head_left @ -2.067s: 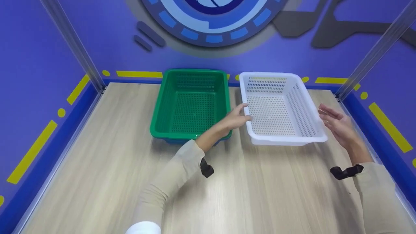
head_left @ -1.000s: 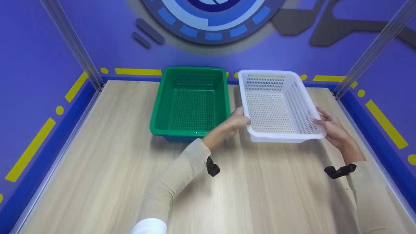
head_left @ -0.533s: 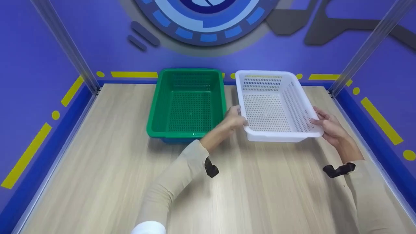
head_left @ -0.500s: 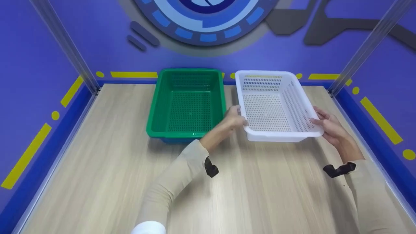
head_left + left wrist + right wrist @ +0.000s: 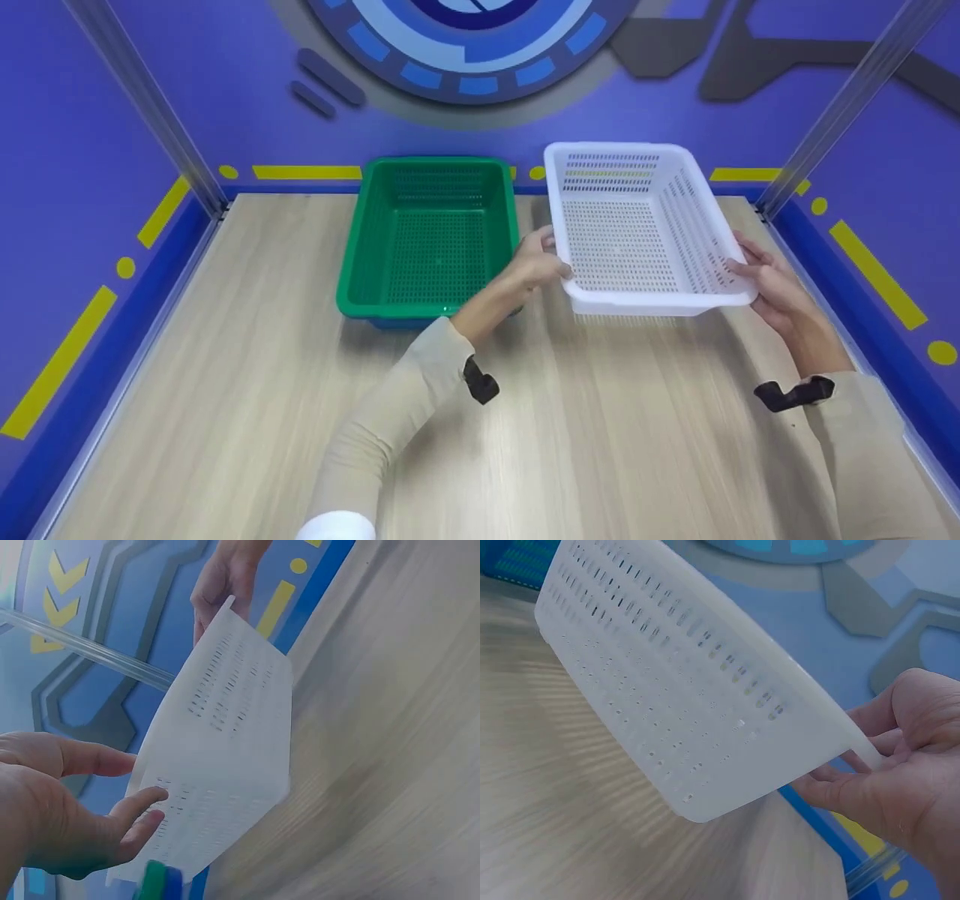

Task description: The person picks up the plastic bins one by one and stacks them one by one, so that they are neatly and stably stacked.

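A white perforated plastic basket (image 5: 619, 247) hangs above the right rear of the table, its underside and slotted walls showing in both wrist views. My left hand (image 5: 536, 260) pinches its left rim, thumb on top and fingers against the outer wall; in the left wrist view that hand (image 5: 75, 802) has its fingertips at the slots. At the right rim, my right hand (image 5: 776, 289) grips with the thumb over the edge and the fingers beneath; the right wrist view has this hand (image 5: 907, 757) around the rim. Nothing lies inside the basket.
A green perforated basket (image 5: 349, 277) stands on the wooden table (image 5: 247, 360) left of the white one, with a blue basket's edge (image 5: 405, 324) showing beneath it. Blue-purple panels (image 5: 225, 90) with metal corner posts (image 5: 832, 112) wall in the back and sides.
Both hands closed on the white basket's rims, the right one coming in from beside it. The basket has since been raised off the table, while the green basket stayed put.
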Available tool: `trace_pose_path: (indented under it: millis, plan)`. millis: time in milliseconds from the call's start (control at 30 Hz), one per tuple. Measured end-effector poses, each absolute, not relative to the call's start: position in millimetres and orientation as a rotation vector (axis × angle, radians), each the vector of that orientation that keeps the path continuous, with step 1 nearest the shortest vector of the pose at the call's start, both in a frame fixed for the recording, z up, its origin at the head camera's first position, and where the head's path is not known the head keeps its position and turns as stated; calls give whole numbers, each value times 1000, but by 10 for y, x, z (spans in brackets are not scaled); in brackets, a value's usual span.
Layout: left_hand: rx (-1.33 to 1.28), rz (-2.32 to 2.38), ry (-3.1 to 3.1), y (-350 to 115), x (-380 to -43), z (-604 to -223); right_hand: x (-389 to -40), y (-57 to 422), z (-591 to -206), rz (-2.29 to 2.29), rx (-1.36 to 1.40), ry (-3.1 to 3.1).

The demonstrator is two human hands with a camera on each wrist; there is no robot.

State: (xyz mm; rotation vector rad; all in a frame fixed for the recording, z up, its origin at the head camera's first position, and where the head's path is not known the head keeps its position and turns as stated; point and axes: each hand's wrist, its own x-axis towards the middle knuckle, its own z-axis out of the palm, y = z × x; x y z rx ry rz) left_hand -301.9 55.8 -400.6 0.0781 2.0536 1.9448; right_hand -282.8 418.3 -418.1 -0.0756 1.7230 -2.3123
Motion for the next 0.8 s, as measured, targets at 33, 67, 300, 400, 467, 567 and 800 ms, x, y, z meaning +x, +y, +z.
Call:
trace_pose_path:
  millis: [33, 67, 300, 400, 467, 567, 800]
  plan:
    - [76, 1941, 2057, 536, -3019, -3984, -2821, 4171, -4156, -2328, -87, 1716]
    - [75, 1942, 2054, 512, -3019, -3962, -2814, 4156, -4130, -2340, -99, 1715]
    - [72, 2015, 1982, 375, -3033, -3845, -2749, 4061, -3951, -2392, -171, 1736]
    - [108, 2075, 1909, 338, -3035, -3820, -2721, 4020, -3879, -2447, -165, 1699]
    - [123, 2120, 1845, 317, -3040, -3812, -2705, 3995, -3839, -2473, -160, 1685]
    - [134, 2166, 1764, 280, -3050, -3807, -2694, 3956, -3799, -2486, -182, 1676]
    - [209, 2238, 1655, 142, -3072, -3777, -2704, 3853, -3753, -2472, -242, 1718]
